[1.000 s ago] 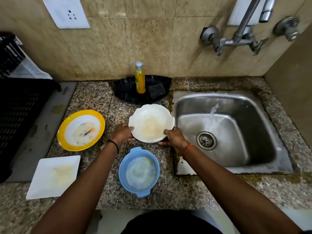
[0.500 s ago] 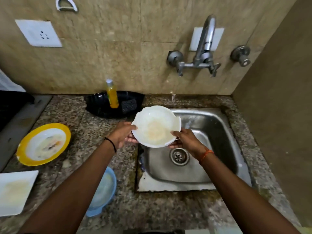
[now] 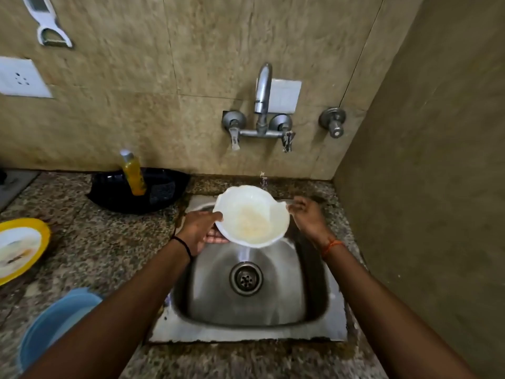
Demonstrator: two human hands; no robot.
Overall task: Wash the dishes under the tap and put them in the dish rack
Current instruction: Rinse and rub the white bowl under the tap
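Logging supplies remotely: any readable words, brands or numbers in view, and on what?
None readable.
Yellow soap bottle: any label is too blurred to read.
Wall socket plate: holes only, no text.
White bowl, yellow-rimmed plate, blue bowl: no print visible.

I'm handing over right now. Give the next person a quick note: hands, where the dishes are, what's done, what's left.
Left hand holds the white bowl over the sink, fingers under its rim.
Right hand is open beside the bowl, holding nothing.
Tap is running; bowl still shows residue.
Yellow plate and blue bowl wait dirty on the counter.
Nothing visibly washed. Left: wash all; rack is out of view.
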